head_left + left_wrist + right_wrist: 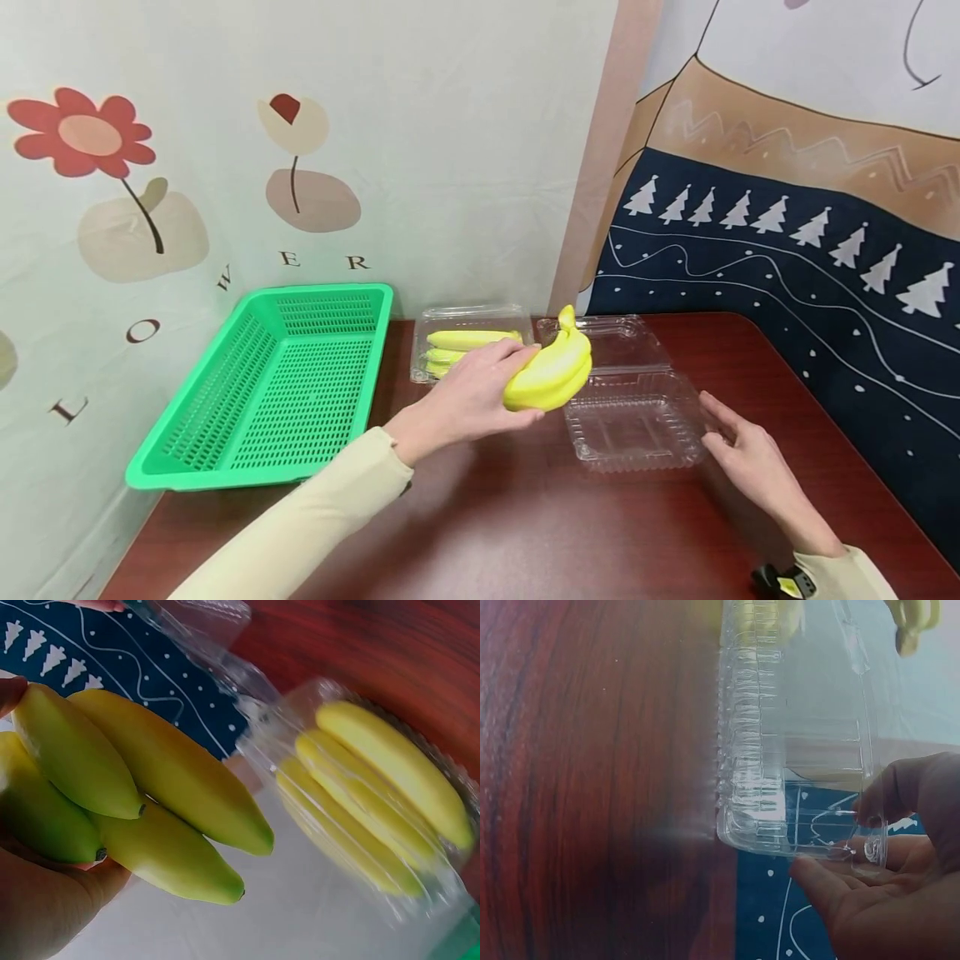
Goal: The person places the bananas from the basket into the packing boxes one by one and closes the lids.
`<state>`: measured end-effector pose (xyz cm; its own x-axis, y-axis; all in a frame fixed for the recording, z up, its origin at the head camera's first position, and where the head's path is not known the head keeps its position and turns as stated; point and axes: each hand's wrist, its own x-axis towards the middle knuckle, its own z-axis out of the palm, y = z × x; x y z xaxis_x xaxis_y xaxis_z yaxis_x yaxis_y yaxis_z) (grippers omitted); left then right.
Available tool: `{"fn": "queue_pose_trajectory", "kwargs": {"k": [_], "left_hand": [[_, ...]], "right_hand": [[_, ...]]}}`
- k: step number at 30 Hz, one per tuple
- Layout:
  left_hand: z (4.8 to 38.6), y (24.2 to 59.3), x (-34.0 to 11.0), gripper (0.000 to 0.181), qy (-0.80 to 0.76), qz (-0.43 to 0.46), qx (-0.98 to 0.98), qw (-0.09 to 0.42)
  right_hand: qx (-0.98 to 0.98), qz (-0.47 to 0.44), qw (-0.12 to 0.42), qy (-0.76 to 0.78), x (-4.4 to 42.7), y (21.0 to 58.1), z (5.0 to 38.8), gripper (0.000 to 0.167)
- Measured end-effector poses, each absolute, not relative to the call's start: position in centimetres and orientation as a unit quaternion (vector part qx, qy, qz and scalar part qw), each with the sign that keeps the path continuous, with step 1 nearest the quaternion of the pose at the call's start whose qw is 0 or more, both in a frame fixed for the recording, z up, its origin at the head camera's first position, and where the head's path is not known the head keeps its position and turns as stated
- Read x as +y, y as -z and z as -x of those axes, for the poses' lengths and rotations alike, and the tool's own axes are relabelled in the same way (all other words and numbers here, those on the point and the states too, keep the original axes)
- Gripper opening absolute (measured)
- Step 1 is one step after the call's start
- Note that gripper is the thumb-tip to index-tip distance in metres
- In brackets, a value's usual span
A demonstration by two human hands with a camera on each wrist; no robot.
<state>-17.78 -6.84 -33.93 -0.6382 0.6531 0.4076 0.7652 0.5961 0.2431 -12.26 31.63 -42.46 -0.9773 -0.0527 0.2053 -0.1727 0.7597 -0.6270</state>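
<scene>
A bunch of yellow bananas (553, 375) is in my left hand (468, 400), raised above the table beside the open clear plastic clamshell box (630, 421). In the left wrist view, the greenish tips of the bananas (165, 776) point away from the palm. My right hand (757, 467) is at the box's right side. The right wrist view shows its fingers and thumb pinching the rim of the box (757, 802). Behind the left hand, a shut clear box (472, 314) holds several long yellow bananas (390, 772), partly hidden in the head view.
A green plastic basket (300, 400) with slotted sides stands at the left of the dark red table (525, 525). Printed cloths hang behind the table and along its right side. The open box's lid (622, 337) lies back toward the cloth.
</scene>
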Motion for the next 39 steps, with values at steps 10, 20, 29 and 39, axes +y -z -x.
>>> {"fn": "queue_pose_trajectory", "kwargs": {"k": [10, 20, 29, 39], "left_hand": [[18.0, 34.1, -2.8, 0.074, 0.179, 0.415, -0.885, 0.115], [18.7, 34.7, 0.0, 0.075, 0.177, 0.430, -0.880, 0.102], [19.9, 36.0, 2.2, 0.074, 0.155, 0.429, -0.887, 0.078], [19.8, 37.1, 5.0, 0.073, 0.134, 0.454, -0.880, 0.036]], "right_hand": [[-0.944, -0.073, 0.078, -0.313, 31.8, 42.7, 12.1, 0.060], [-0.946, -0.065, -0.013, -0.318, 32.6, 42.5, 12.1, 0.070], [-0.949, -0.082, -0.016, -0.304, 33.4, 42.9, 11.7, 0.069], [-0.945, -0.087, -0.028, -0.315, 33.5, 42.9, 11.6, 0.073]]}}
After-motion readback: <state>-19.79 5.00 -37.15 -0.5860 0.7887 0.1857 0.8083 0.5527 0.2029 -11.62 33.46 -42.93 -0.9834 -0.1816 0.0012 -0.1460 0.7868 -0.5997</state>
